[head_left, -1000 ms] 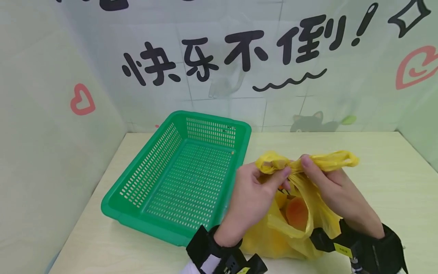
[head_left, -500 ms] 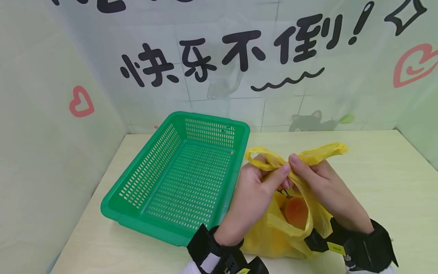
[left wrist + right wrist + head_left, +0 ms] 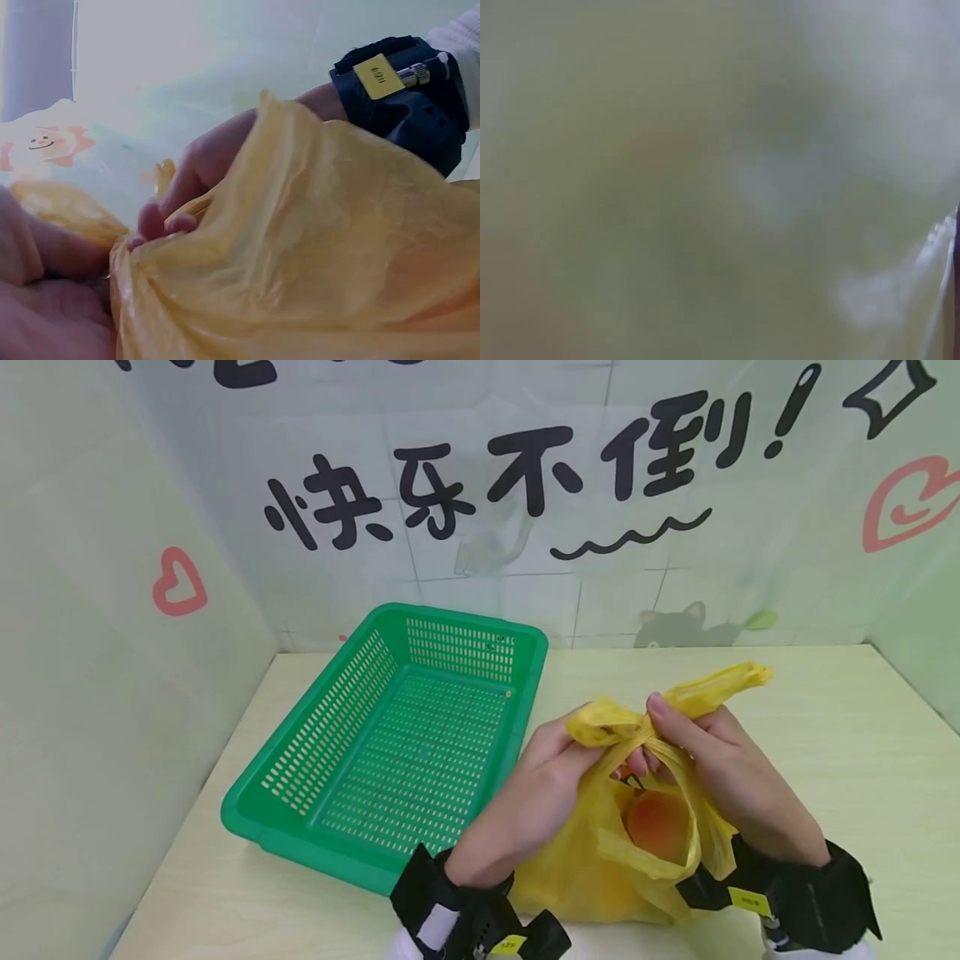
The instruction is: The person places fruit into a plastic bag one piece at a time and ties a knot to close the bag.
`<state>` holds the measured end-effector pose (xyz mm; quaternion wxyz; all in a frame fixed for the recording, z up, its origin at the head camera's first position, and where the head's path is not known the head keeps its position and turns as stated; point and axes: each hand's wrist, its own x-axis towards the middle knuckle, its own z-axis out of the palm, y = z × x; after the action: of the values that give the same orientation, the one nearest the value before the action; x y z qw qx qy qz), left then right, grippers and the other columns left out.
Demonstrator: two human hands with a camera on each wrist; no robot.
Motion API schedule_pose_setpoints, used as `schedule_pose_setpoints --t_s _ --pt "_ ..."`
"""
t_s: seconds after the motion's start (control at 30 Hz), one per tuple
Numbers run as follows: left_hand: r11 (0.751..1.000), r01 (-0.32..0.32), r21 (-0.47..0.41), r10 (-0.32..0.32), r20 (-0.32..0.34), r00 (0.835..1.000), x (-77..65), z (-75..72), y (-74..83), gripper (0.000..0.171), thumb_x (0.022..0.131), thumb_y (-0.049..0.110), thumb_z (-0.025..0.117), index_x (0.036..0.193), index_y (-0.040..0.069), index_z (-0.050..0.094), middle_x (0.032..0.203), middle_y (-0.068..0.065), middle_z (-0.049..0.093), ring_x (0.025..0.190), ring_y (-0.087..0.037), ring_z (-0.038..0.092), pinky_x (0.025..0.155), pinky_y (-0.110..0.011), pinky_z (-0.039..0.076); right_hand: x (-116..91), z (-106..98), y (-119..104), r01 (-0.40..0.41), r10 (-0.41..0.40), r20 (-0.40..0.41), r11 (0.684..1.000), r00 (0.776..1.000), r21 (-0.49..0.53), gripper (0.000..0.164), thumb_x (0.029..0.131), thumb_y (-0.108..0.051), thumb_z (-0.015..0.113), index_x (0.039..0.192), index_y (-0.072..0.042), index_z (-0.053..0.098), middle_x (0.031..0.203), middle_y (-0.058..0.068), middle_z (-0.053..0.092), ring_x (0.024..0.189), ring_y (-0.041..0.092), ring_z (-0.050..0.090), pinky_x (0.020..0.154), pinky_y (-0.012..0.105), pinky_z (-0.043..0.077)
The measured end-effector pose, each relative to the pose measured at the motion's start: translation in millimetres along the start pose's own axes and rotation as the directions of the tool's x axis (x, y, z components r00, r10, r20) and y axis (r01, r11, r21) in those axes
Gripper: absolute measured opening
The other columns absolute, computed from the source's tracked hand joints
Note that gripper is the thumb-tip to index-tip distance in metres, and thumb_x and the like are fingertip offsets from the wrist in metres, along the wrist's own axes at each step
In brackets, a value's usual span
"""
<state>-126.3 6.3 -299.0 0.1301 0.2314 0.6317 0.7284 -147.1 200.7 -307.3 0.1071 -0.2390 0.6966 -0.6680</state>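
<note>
A yellow plastic bag (image 3: 570, 877) stands on the table, its handles crossed into a knot at the neck. Through a gap below the knot shows an orange-red round fruit (image 3: 656, 827), probably a peach. My left hand (image 3: 543, 781) grips the bag's neck from the left, its fingertips partly hidden by a yellow loop. On the other side my right hand (image 3: 731, 772) pinches the twisted handle between thumb and fingers. In the left wrist view the bag's film (image 3: 322, 232) spreads between the left hand (image 3: 52, 285) and the right hand (image 3: 214, 161). Blur fills the right wrist view.
A green slotted plastic basket (image 3: 300, 847) stands left of the bag, close to the left forearm. Behind the table (image 3: 847, 718) hangs a printed wall sheet (image 3: 480, 602) with black lettering. Each wrist wears a black camera strap.
The left hand has shifted from pinching at the knot to sitting behind the left loop, its thumb now covered. The right hand still pinches its handle. The bag's neck looks more tightly knotted.
</note>
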Motion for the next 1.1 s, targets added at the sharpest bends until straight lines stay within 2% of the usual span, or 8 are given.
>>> schedule_pose_setpoints --t_s 0.1,0.27,0.37,0.47,0.7,0.87,0.97,1.1 --pt "0.999 -0.025 0.038 0.022 0.073 0.997 -1.5 -4.6 1.7 0.029 0.107 0.012 0.035 0.111 -0.004 0.058 0.104 -0.023 0.06 0.095 -0.011 0.056 0.09 -0.022 0.047 -2 -3 2 -0.004 0.003 0.02 1.0 1.0 0.027 0.033 0.109 -0.02 0.031 0.095 -0.002 0.055 0.077 0.002 0.056 0.068 0.019 0.054 0.061 0.029 0.049" --pt "0.999 0.006 0.037 -0.01 0.089 0.996 -4.2 -7.0 3.1 0.027 0.106 0.014 0.038 0.116 0.0 0.058 0.108 -0.02 0.064 0.094 -0.012 0.056 0.085 -0.02 0.047 -7 -6 3 -0.035 0.035 -0.021 0.998 0.999 -0.042 0.029 0.108 -0.02 0.034 0.1 -0.004 0.057 0.08 0.001 0.054 0.07 0.02 0.056 0.061 0.029 0.049" --pt "1.0 0.027 0.005 -0.027 0.079 0.996 -3.5 -5.1 3.0 0.028 0.106 0.017 0.039 0.111 -0.003 0.059 0.107 -0.027 0.067 0.094 -0.009 0.06 0.083 -0.02 0.049 -9 -6 3 -0.049 0.044 -0.049 0.993 0.998 -0.108 0.029 0.108 -0.019 0.036 0.1 -0.006 0.059 0.08 0.002 0.056 0.07 0.021 0.056 0.062 0.029 0.05" --pt "0.999 0.037 -0.024 -0.036 0.039 0.999 -1.8 -2.7 2.4 0.03 0.106 0.017 0.042 0.107 -0.007 0.061 0.101 -0.033 0.066 0.086 -0.007 0.063 0.08 -0.019 0.052 -10 -4 1 -0.04 0.032 -0.053 0.987 0.998 -0.158 0.029 0.108 -0.018 0.037 0.096 -0.006 0.061 0.077 0.003 0.059 0.068 0.023 0.056 0.06 0.03 0.049" --pt "0.99 0.044 0.133 -0.029 -0.113 0.993 -0.9 0.2 3.7 0.019 0.095 0.019 0.065 0.093 0.001 0.072 0.084 -0.017 0.069 0.066 -0.004 0.055 0.061 -0.016 0.045 -10 1 -1 -0.04 0.024 -0.072 0.971 0.997 -0.235 0.027 0.107 -0.018 0.039 0.093 -0.007 0.059 0.075 0.003 0.056 0.067 0.024 0.056 0.061 0.03 0.049" --pt "0.986 0.048 0.161 -0.024 -0.15 0.988 -1.5 1.4 3.5 0.012 0.088 0.016 0.075 0.089 0.004 0.072 0.088 -0.015 0.074 0.067 -0.002 0.061 0.06 -0.017 0.045 -11 4 -1 -0.048 0.015 -0.11 0.953 0.994 -0.3 0.024 0.106 -0.019 0.042 0.09 -0.008 0.057 0.072 0.002 0.051 0.066 0.024 0.052 0.059 0.031 0.041" --pt "0.968 0.044 0.245 -0.004 -0.162 0.987 -2.0 0.8 3.6 0.013 0.087 0.017 0.076 0.091 0.006 0.071 0.086 -0.012 0.076 0.068 -0.002 0.062 0.059 -0.017 0.044 -11 6 -1 -0.069 0.014 -0.157 0.933 0.987 -0.352 0.022 0.105 -0.019 0.047 0.09 -0.009 0.059 0.072 0.001 0.051 0.067 0.022 0.052 0.06 0.03 0.041" --pt "0.909 0.087 0.407 -0.009 -0.188 0.982 -4.0 0.2 5.8 0.018 0.086 0.025 0.077 0.095 0.013 0.069 0.081 -0.002 0.076 0.074 -0.003 0.06 0.06 -0.02 0.044 -13 8 -1 -0.084 -0.005 -0.211 0.907 0.977 -0.413 0.018 0.103 -0.019 0.052 0.091 -0.01 0.062 0.072 0.002 0.055 0.066 0.021 0.055 0.06 0.028 0.045"
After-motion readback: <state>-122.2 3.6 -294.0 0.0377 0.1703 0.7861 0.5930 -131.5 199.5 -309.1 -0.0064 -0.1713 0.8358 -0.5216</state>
